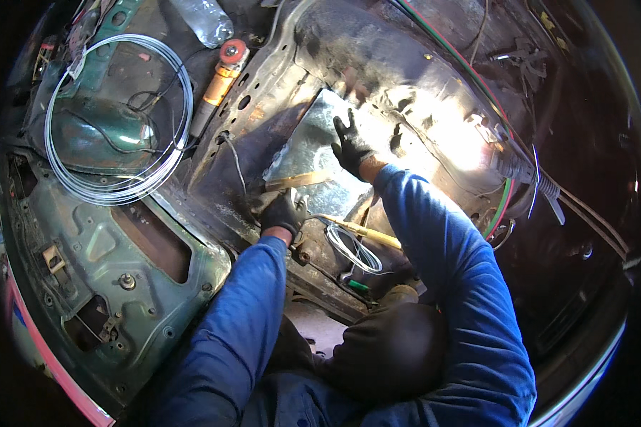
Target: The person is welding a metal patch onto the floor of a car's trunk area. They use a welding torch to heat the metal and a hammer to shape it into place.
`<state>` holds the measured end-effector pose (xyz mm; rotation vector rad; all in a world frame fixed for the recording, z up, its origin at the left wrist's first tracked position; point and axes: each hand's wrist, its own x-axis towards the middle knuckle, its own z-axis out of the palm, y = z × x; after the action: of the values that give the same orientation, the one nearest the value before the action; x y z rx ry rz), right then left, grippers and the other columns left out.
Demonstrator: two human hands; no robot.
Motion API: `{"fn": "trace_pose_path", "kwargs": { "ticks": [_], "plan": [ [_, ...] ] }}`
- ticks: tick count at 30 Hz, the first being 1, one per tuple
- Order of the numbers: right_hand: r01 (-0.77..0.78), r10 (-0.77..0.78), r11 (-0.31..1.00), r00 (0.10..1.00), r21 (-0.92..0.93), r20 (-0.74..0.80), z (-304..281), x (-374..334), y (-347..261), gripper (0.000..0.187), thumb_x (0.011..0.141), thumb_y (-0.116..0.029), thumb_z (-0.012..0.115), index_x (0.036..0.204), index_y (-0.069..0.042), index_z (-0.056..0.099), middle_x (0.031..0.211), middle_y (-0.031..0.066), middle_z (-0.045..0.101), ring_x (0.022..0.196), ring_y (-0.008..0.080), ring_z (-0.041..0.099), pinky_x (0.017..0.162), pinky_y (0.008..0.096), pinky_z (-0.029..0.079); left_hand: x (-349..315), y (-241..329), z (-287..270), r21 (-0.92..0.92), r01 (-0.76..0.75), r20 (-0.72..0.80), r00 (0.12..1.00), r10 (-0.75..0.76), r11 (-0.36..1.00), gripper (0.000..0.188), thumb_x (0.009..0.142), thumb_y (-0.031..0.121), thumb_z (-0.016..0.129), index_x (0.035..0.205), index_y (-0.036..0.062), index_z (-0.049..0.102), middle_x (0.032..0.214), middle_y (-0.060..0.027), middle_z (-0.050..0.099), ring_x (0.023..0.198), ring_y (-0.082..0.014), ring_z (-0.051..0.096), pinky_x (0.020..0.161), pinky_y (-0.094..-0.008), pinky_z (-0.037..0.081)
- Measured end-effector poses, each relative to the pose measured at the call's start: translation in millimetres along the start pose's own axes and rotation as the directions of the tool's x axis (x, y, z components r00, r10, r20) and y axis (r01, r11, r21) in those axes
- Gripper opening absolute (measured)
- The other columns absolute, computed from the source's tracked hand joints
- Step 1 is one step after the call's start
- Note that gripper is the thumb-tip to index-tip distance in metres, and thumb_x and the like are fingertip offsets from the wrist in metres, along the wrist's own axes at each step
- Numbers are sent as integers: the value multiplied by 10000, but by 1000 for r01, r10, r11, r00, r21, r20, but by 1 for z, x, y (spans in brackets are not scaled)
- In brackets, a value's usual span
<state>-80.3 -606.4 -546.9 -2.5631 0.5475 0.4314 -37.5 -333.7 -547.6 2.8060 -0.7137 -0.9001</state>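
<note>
A shiny metal sheet point(313, 142) lies on the worn car floor, with a tan strip point(299, 180) across its near part. My right hand point(352, 148), in a dark glove, rests on the sheet's right part with fingers spread. At its near left corner is my left hand point(283, 213), also gloved, with fingers curled; whatever they hold is hidden. Just right of that hand lies a torch point(369, 233) with a yellow handle and a thin bent neck. Below the torch is a small coil of pale wire point(352, 249).
A large wire coil point(184, 78) and an orange angle grinder point(221, 85) lie at upper left, near a clear plastic bottle point(205, 23). A green door shell point(121, 263) stands at left. Red and green hoses point(470, 70) run down the right. Bright light glares beyond my right hand.
</note>
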Motion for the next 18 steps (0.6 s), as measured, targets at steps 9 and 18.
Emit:
{"fn": "trace_pose_path", "kwargs": {
  "ticks": [9, 18],
  "plan": [
    [394, -333, 760, 919, 516, -211, 19, -3, -26, 318, 994, -286, 643, 1275, -225, 779, 1236, 130, 785, 1054, 376, 756, 969, 447, 597, -21, -16, 0, -33, -88, -109, 990, 84, 996, 273, 991, 347, 665, 1101, 103, 719, 1044, -211, 764, 1005, -433, 734, 880, -548, 576],
    [-120, 166, 976, 950, 182, -264, 54, 34, 13, 748, 1000, -273, 659, 1662, -85, 367, 1547, 303, 557, 1398, 505, 555, 1181, 532, 444, -20, 5, 3, -98, -190, -58, 981, 185, 977, 289, 980, 360, 653, 1045, 85, 713, 972, -231, 757, 923, -467, 723, 815, -567, 569]
  ]
}}
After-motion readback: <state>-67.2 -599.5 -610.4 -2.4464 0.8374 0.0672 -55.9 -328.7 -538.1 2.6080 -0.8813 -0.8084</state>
